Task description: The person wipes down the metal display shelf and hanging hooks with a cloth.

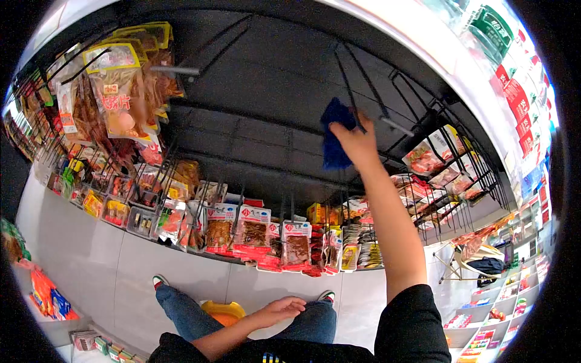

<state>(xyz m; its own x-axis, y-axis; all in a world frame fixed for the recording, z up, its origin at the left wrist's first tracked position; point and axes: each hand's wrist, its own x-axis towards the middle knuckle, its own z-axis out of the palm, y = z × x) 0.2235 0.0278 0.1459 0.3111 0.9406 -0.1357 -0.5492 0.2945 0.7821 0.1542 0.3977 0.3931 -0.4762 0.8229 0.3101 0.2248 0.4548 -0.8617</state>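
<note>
My right hand (356, 140) is raised to the black display rack (242, 130) and grips a dark blue cloth (336, 136). The fingers and cloth are at one of the thin black metal hooks (367, 81) that stick out from the rack; whether they wrap around it I cannot tell. Down by my legs, my left hand (283, 310) hangs over my thigh with its fingers stretched out and nothing in it. Sealed food packets in red and white (252, 231) line the bottom of the rack, below my right hand.
Bagged snacks (118, 91) hang on hooks at the left. More packets (433, 154) sit behind wire dividers at the right. A yellow-orange plastic object (224, 313) is on the floor between my legs. A chair (463, 263) with a dark bag and stocked shelves (496, 311) stand farther right.
</note>
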